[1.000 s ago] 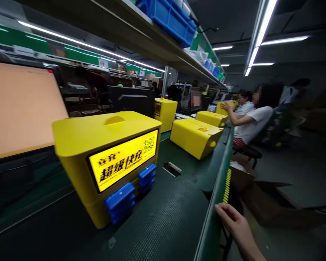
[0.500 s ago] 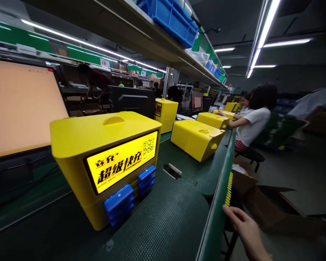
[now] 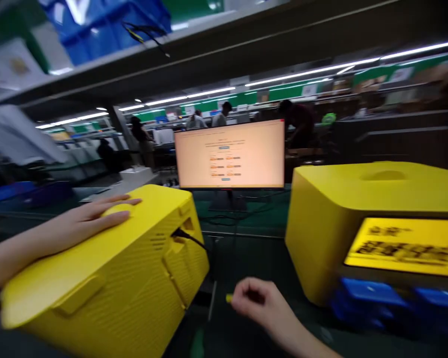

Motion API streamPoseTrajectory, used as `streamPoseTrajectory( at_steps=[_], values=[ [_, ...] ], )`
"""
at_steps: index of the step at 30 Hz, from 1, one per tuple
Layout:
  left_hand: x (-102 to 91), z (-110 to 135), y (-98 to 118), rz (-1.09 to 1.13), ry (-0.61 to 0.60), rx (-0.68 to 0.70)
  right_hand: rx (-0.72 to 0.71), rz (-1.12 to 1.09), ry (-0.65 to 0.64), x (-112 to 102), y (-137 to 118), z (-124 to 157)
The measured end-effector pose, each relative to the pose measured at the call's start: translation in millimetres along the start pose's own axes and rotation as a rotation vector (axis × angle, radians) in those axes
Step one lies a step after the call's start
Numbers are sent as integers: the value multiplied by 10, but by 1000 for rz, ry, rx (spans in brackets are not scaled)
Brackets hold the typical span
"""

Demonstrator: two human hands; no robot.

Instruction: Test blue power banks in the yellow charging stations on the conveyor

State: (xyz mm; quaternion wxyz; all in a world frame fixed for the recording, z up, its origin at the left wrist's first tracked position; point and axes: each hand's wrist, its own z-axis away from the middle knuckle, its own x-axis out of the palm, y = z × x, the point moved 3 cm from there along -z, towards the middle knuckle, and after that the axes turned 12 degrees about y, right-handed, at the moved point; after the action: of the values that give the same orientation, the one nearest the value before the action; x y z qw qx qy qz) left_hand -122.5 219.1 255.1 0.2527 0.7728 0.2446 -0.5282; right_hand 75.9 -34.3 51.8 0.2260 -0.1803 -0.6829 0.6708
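1. A dark green workbench (image 3: 246,258) runs under a shelf, with a lit monitor (image 3: 229,154) at the far middle.
2. The left hand (image 3: 93,216) lies flat, fingers spread, on top of the near-left yellow box (image 3: 134,278), which is tilted, a black cable (image 3: 188,237) plugged into its side.
3. The right hand (image 3: 259,301) is curled, pinching a small yellow piece (image 3: 229,298) between the boxes.
4. A second yellow box (image 3: 358,209) with blue slots stands upright at right.

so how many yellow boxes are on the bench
2. One yellow box lies tipped at left under the left hand; the other yellow unit stands at right. More may sit out of frame.
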Motion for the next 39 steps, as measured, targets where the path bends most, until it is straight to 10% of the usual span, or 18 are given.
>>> streamPoseTrajectory(
  at_steps=[6, 19, 31, 39],
  values=[
    [-82, 113, 132, 128, -107, -50, -95, -165, 11, 735, -213, -759],
    [-47, 91, 48, 116, -99, -28, -735, 509, -152, 771, -798, -1156],
    [-49, 82, 40, 101, -87, 4, -644, 665, 60, 809, -846, -1033],
    [-45, 79, 45, 119, -78, -22, -414, 345, 11, 1007, -503, -652]
  ],
)
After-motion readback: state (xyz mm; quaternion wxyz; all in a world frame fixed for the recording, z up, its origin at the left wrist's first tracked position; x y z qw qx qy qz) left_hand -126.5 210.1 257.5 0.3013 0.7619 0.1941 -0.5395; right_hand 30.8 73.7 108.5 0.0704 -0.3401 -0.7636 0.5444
